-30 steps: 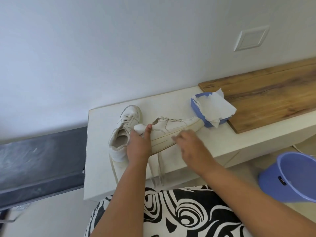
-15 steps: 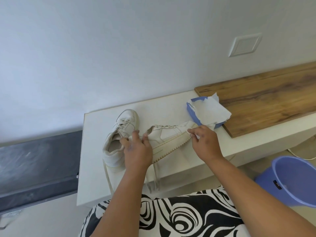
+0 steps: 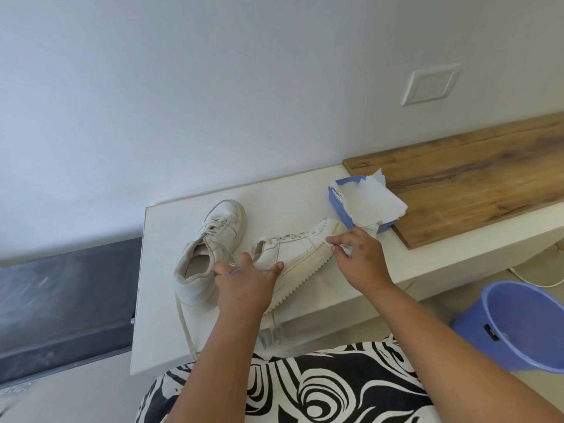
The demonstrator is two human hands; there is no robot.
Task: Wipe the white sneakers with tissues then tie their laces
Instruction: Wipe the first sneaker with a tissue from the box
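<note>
Tipped sneaker [image 3: 293,254] lies on its side on the white bench [image 3: 274,196], sole facing the person, so the edge is easy to reach. Left hand [image 3: 244,285] fingers spread, pinning the heel; right hand [image 3: 360,257] pinches a wadded tissue [image 3: 345,248] near the toe. Other sneaker [image 3: 210,248] sits upright just beside it, laces loose. Tissue box [image 3: 351,206] is close behind.

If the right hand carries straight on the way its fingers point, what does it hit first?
The right hand points up-left along the tilted sneaker; its pinched tissue already seems to touch the side, so likely that sneaker's upper.
</note>
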